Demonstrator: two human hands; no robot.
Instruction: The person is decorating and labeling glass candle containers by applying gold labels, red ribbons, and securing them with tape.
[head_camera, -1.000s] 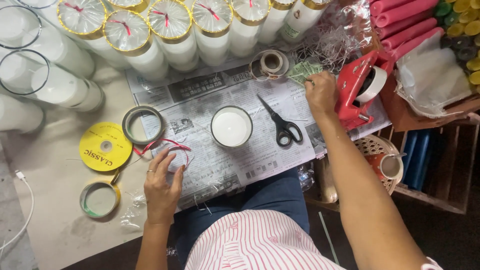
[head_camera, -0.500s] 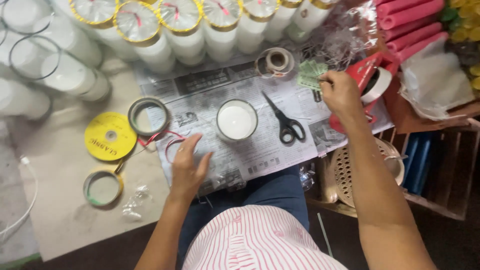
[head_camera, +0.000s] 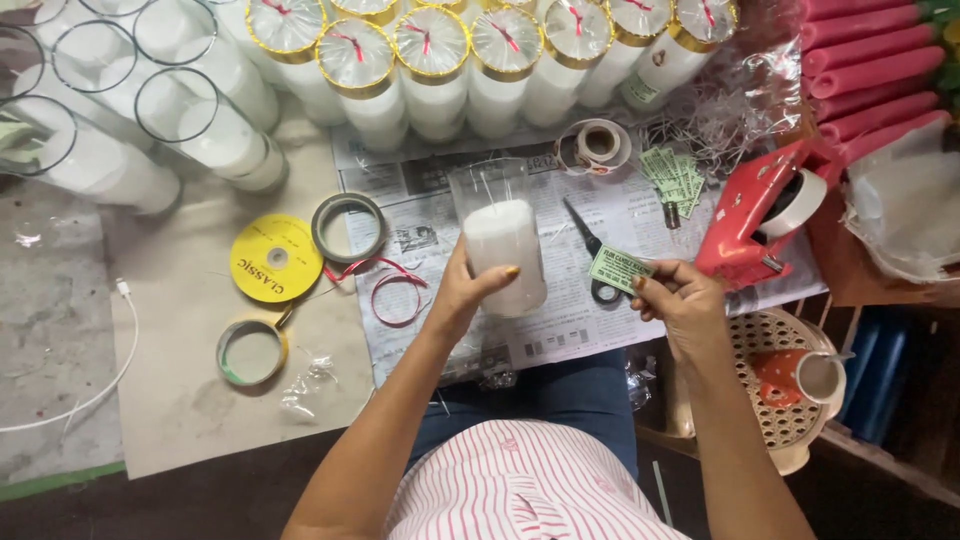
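1. Left hand (head_camera: 462, 298) wrapped around a clear glass jar of white candle wax (head_camera: 503, 245), lifted and tilted above the newspaper-covered bench (head_camera: 440, 210).
2. Right hand (head_camera: 680, 300) pinching a small green paper label (head_camera: 618, 268) just beside the jar.
3. Black-handled scissors (head_camera: 590, 250) lie between the two hands.
4. Beyond them: a red tape dispenser (head_camera: 750, 215), then a row of gold-rimmed wrapped candle jars (head_camera: 430, 60).
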